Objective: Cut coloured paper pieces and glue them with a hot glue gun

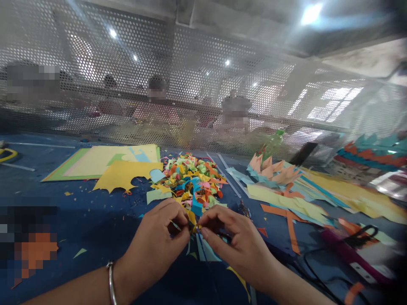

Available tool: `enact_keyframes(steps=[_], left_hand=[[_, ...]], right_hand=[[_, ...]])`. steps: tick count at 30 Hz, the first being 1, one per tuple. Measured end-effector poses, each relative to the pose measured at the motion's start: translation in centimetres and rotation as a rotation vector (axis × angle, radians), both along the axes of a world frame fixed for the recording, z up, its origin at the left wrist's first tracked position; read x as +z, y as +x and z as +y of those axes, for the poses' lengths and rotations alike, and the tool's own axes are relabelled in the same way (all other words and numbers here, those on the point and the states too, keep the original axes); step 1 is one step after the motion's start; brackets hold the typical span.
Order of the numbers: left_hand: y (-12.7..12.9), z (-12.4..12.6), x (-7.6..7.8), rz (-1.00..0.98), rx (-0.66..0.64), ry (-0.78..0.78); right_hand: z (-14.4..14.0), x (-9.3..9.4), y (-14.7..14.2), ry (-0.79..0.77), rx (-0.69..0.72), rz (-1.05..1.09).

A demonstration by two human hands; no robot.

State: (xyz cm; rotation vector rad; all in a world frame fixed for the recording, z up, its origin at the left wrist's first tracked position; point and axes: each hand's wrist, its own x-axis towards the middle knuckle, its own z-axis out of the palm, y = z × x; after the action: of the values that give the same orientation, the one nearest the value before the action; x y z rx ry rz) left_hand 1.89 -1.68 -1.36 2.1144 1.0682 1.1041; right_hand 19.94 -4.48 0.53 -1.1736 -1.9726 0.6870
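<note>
My left hand (163, 231), with a metal bangle on its wrist, is closed in a pinch at a small yellow paper piece (192, 217). Fingertips of my right hand (230, 233) meet the same piece from the other side, also pinched. A thin bluish strand (203, 243) runs down from between the hands; its kind is not clear. Just beyond the fingers lies a heap of colourful cut paper pieces (203, 173), with a blue paper strip (196, 203) at its near edge. Pale paper (208, 250) lies below my hands.
Stacked paper sheets (85, 163) and a cut yellow sheet (127, 176) lie left. On the right are folded peach paper points (270, 169), orange strips (291, 228), a purple power strip (356, 256) and cables. A green bottle (273, 144) stands by the perforated metal screen (190, 84); people sit behind it.
</note>
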Motion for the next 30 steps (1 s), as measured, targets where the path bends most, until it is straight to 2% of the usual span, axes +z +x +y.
enact_keyframes(steps=[11, 21, 30], left_hand=[[-0.06, -0.13, 0.22, -0.018, 0.009, 0.013], [-0.12, 0.65, -0.47, -0.147, 0.053, -0.127], [-0.24, 0.21, -0.22, -0.152, 0.041, -0.042]], right_hand=[[0.27, -0.41, -0.09, -0.004, -0.030, 0.003], [0.08, -0.56, -0.01, -0.038, -0.075, 0.015], [0.30, -0.67, -0.04, -0.013, -0.096, 0.018]])
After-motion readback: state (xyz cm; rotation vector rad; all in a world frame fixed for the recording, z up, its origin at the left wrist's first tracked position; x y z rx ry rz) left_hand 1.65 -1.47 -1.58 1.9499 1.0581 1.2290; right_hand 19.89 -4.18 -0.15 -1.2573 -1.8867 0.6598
